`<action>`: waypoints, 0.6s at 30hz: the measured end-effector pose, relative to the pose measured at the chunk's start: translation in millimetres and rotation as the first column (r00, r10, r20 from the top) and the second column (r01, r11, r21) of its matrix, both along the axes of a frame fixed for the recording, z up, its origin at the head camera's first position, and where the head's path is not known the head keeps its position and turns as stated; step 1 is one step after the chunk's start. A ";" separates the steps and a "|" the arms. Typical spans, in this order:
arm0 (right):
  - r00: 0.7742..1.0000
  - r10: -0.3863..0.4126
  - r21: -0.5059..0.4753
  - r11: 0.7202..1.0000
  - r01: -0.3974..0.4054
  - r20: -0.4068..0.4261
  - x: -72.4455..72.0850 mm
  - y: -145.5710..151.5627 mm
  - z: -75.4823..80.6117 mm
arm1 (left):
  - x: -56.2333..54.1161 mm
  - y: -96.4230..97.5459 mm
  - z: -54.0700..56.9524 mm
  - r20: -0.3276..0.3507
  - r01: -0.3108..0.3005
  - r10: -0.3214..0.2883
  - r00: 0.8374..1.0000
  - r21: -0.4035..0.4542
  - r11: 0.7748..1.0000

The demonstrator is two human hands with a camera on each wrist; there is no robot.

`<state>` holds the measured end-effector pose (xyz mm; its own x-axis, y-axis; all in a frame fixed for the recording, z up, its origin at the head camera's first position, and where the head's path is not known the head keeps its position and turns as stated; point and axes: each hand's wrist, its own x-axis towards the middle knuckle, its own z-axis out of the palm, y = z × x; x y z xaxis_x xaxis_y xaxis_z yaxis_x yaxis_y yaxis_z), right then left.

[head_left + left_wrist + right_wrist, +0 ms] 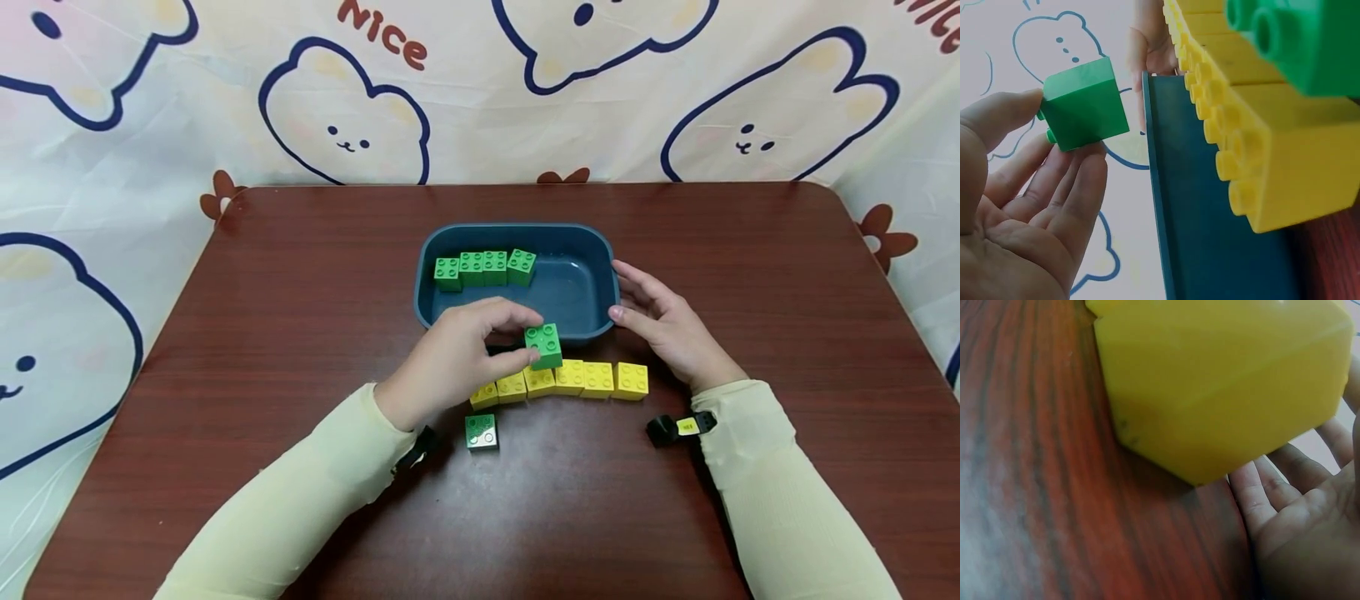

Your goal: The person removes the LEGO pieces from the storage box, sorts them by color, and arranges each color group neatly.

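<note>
Fingers (516, 312) of the left hand (467, 352) pinch a block (544, 348) near the tub's (588, 329) five o'clock, part-hiding yellow blocks (597, 379); the right hand (673, 329), unclenched, touches its three o'clock. Green blocks (482, 268) sit inside, another (482, 433) towards seven; table (570, 517) below, curtain (480, 125) at twelve.

Blocks: green blocks (543, 342) and yellow blocks (569, 377), moulded plastic by the look of them, smooth-sided with a mild sheen, one green block (481, 433) catching white glare on its top. Tray (573, 287), smooth dark-blue plastic, satin, with soft highlights on its floor; tabletop (300, 283), reddish-brown wood grain, polished enough to shine at me. Backdrop (468, 117), printed, cloth-like sheeting, lightly creased; sleeves (315, 462), pale cloth, matt.
</note>
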<state>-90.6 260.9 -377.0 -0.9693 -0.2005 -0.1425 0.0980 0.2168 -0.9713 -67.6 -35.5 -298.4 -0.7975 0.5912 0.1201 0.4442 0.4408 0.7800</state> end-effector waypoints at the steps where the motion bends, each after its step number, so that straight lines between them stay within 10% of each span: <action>1: 1.000 0.000 -0.002 1.000 0.000 0.000 0.0 0.2 -0.1 | 2.3 -0.9 -0.4 -0.017 0.009 -0.009 1.000 -0.003 1.000; 18: 1.000 0.003 -0.016 1.000 -0.003 -0.012 -0.6 1.1 -2.8 | 37.3 -13.4 -8.5 -0.203 0.103 -0.131 0.970 -0.141 0.985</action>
<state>-91.2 261.9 -379.8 -0.9703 -0.2057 -0.1277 0.0856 0.2018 -0.9757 -30.3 -48.9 -306.9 -0.6866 0.7004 0.1950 0.6471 0.4665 0.6030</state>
